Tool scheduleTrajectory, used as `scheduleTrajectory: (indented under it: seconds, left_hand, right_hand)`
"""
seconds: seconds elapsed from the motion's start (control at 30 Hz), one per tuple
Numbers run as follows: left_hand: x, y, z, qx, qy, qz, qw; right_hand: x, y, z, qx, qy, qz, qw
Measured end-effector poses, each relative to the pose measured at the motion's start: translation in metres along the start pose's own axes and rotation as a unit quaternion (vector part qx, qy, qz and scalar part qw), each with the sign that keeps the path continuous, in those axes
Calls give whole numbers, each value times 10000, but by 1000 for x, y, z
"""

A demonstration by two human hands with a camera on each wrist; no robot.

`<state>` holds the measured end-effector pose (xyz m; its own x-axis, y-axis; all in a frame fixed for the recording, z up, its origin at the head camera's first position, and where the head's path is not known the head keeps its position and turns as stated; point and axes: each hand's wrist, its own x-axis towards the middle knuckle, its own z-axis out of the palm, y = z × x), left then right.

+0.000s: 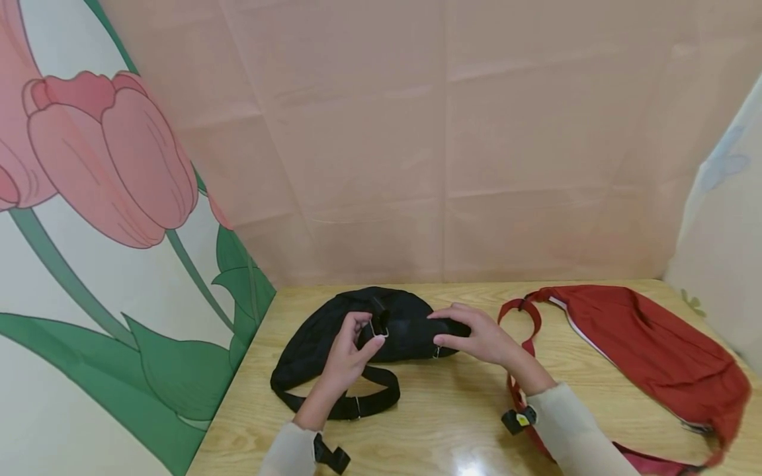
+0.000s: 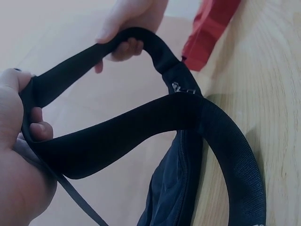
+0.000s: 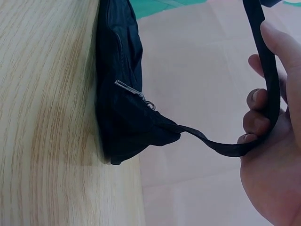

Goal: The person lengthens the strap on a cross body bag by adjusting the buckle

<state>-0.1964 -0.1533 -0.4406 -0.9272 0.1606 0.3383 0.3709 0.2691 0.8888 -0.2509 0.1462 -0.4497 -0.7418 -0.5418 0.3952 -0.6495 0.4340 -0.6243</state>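
Note:
A black waist bag (image 1: 324,330) lies on the table in the head view. My left hand (image 1: 350,350) is over its near side and pinches the black strap near a metal ring buckle (image 1: 380,328). In the left wrist view the strap (image 2: 117,125) runs in a loop between both hands. My right hand (image 1: 476,336) grips another stretch of it, near the bag's right end. The right wrist view shows that hand's fingers (image 3: 257,123) curled round the strap, with a silver zipper pull (image 3: 127,87) on the bag beyond.
On the right of the wooden table (image 1: 440,416) lies a red waist bag (image 1: 655,344), its red strap (image 1: 520,317) trailing close to my right forearm. A loose loop of black strap (image 1: 372,403) rests beside my left wrist. A pinkish cloth backdrop (image 1: 381,145) stands behind the table.

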Motion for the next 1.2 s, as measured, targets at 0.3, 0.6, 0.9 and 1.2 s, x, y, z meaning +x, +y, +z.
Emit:
scheduleTrajectory:
  seconds: [0.3, 0.6, 0.9, 1.2]
  left_hand:
    - [-1, -1, -2, -86, 100, -114, 9998]
    - [-1, -3, -3, -299, 132, 37, 9995]
    - [-1, -3, -2, -338, 96, 18, 9994]
    - [0, 3, 1, -282, 113, 88, 9995]
  right_hand:
    - [-4, 6, -1, 90, 26, 91, 9999]
    - [-5, 7, -2, 203, 44, 233, 9995]
    - [-7, 8, -1, 19, 88, 155, 9998]
    - [-2, -18, -4, -765, -105, -183, 9968]
